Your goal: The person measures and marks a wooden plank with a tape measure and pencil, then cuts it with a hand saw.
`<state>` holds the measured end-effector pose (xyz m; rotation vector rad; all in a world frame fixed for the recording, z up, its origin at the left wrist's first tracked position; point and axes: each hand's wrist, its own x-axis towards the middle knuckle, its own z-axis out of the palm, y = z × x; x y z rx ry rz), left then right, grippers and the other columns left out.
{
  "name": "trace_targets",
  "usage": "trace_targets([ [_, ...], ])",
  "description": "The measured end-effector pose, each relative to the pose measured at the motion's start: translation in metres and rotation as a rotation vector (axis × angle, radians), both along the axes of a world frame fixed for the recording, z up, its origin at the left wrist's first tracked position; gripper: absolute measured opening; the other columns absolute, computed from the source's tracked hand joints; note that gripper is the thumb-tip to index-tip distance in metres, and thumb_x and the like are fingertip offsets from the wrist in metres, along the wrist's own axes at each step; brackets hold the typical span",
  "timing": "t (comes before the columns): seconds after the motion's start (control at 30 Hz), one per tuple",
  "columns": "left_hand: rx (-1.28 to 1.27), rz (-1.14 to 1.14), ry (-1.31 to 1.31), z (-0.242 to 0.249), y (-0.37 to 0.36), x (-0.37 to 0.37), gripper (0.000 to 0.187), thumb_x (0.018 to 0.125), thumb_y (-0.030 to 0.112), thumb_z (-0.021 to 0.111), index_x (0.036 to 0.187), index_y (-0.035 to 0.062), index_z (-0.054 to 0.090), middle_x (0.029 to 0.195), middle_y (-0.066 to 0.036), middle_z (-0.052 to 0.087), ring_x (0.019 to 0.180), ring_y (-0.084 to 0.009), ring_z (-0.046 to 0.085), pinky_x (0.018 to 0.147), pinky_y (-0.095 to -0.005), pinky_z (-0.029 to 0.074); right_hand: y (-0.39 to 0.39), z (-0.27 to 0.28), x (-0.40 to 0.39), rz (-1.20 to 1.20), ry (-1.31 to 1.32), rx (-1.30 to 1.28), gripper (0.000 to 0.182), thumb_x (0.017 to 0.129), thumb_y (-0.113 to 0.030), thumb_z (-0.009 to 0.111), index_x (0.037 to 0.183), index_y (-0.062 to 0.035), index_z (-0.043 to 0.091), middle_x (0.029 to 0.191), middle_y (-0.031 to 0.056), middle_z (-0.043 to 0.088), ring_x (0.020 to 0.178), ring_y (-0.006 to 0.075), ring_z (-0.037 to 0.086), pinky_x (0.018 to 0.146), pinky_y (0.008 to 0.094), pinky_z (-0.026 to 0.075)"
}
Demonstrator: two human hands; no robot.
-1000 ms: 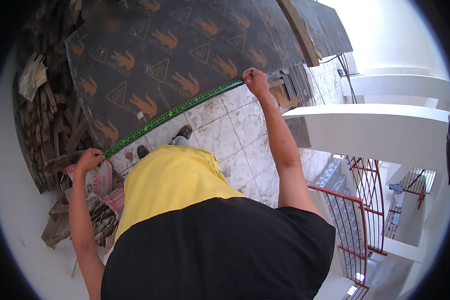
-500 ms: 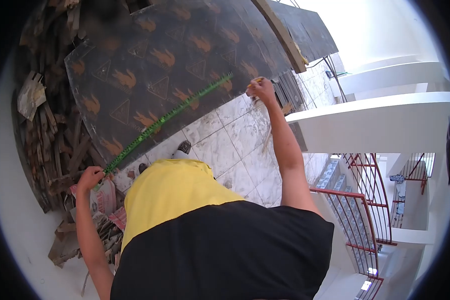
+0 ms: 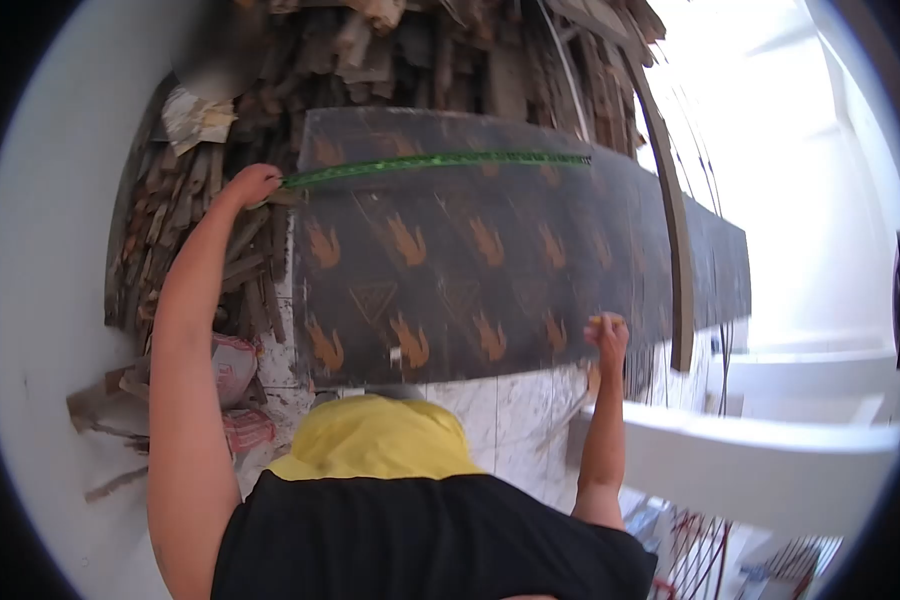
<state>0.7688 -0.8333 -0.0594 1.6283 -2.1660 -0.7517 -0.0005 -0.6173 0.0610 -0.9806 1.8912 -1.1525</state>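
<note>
While your left hand (image 3: pixel 260 184) pinches one end of the green tape (image 3: pixel 430 160), stretched over the far part of the dark board (image 3: pixel 450 320), your right hand (image 3: pixel 610 342) holds a yellow stick (image 3: pixel 606 320).

Left hand (image 3: pixel 259 184) closed at upper left, arm stretched up. Right hand (image 3: pixel 608 335) right of center, fingers bent, forearm roughly upright.
</note>
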Motion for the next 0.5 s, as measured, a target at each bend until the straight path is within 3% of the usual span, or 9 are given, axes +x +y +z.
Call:
trace_targets([
  [0.2,0.127,0.123,-0.102,0.009,-0.108,0.001,0.022,0.091,0.022,0.058,0.096,0.0026,0.066,0.091,-0.019,0.066,0.087,-0.0356,0.063,0.077,-0.0462,0.048,-0.109,-0.003,-0.008,0.037,0.025,0.003,0.019,0.103,-0.018,0.053,0.112,-0.0018,0.056,0.094,0.0152,0.072,0.066,0.0177,0.070,0.058,0.0291,0.061],
  [0.33,0.362,0.036,-0.218,0.009,-0.134,0.000,0.022,0.092,0.022,0.057,0.101,0.0052,0.068,0.092,-0.016,0.066,0.087,-0.0313,0.064,0.078,-0.0445,0.048,-0.157,-0.005,-0.009,0.078,0.037,-0.035,0.017,0.104,-0.018,0.053,0.110,-0.0019,0.056,0.095,0.0159,0.072,0.065,0.0168,0.069,0.059,0.0282,0.060],
  [0.5,0.374,-0.002,-0.149,-0.005,-0.142,0.006,0.025,0.090,0.022,0.059,0.104,0.0057,0.070,0.095,-0.015,0.068,0.089,-0.0304,0.065,0.080,-0.0426,0.049,-0.199,-0.008,-0.012,0.117,0.053,-0.019,0.020,0.104,-0.019,0.053,0.112,-0.0010,0.056,0.097,0.0166,0.072,0.069,0.0179,0.070,0.064,0.0284,0.060],
])
